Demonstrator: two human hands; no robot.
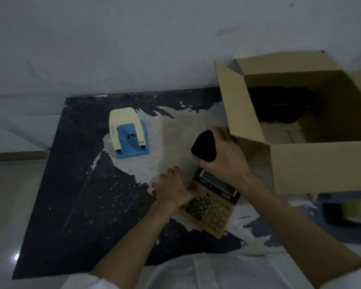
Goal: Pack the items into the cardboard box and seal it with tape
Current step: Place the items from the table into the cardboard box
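An open cardboard box [313,163] stands at the right with its flaps up; a dark item [283,105] lies inside at the back. My right hand [223,155] grips a small black rounded object [204,147] just left of the box's near corner. Below it a tan calculator [213,207] lies on the mat. My left hand [173,188] rests blurred on the calculator's left edge, fingers spread; whether it grips it I cannot tell. A cream and blue hole punch [128,135] sits alone farther left.
A dark mat [71,195] with a worn pale patch covers the floor under the items. A roll of tape [354,211] on a black dispenser lies at the right, in front of the box. A pale wall rises behind.
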